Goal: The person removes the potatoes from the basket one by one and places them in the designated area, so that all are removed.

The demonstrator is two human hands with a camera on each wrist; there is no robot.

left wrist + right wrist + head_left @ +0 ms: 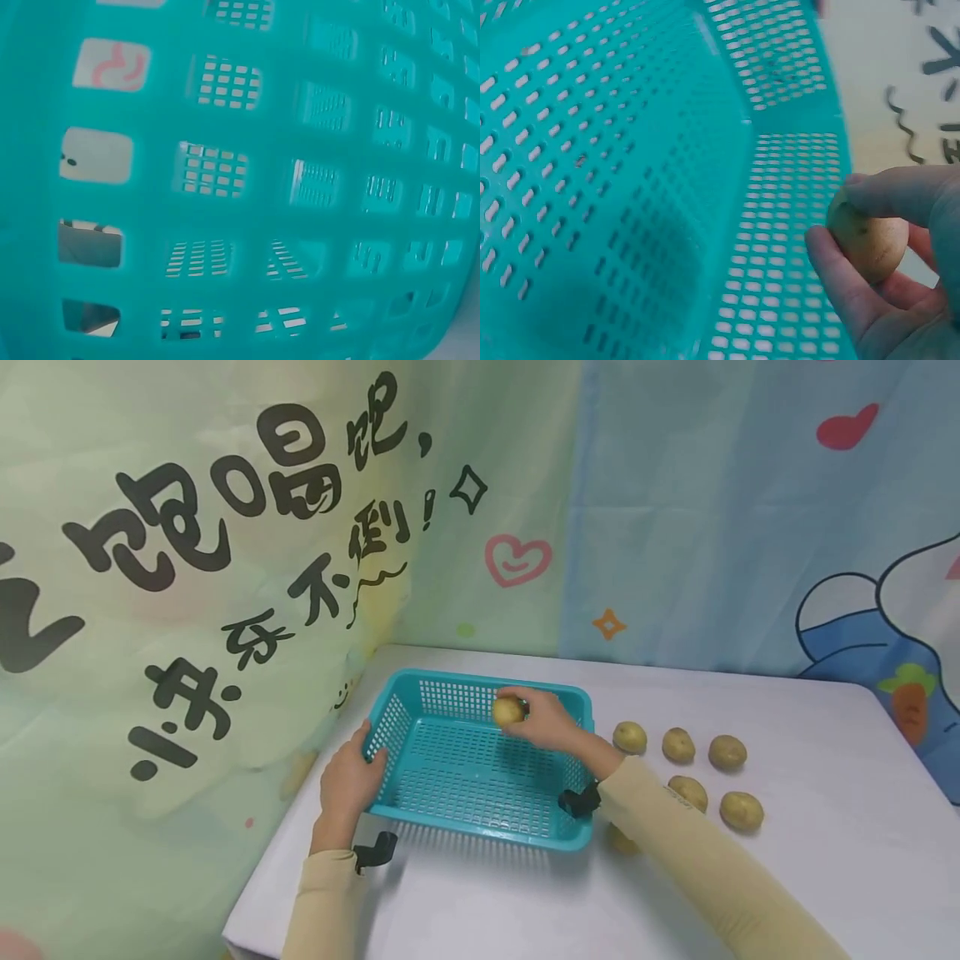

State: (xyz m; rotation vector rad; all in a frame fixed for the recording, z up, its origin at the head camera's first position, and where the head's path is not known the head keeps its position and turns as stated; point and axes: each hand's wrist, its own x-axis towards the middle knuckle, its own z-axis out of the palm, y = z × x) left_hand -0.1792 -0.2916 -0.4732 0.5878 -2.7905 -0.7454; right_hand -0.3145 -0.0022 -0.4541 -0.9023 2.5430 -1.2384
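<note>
A potato (507, 712) is pinched between the thumb and fingers of my right hand (546, 720), over the back part of a turquoise plastic basket (480, 839). The right wrist view shows the same potato (870, 238) in front of the perforated wall. My left hand (351, 779) grips the basket's left rim, thumb on the inner side. Perforated basket wall (154, 202) fills the left wrist view, and the left hand is out of sight there. No other potato shows inside the basket.
Several potatoes lie on the white table right of the basket, among them one potato (630, 737) near its corner and another potato (742, 812) farther right. One is partly hidden by my right sleeve (697, 852). A printed curtain (675, 527) hangs behind the table.
</note>
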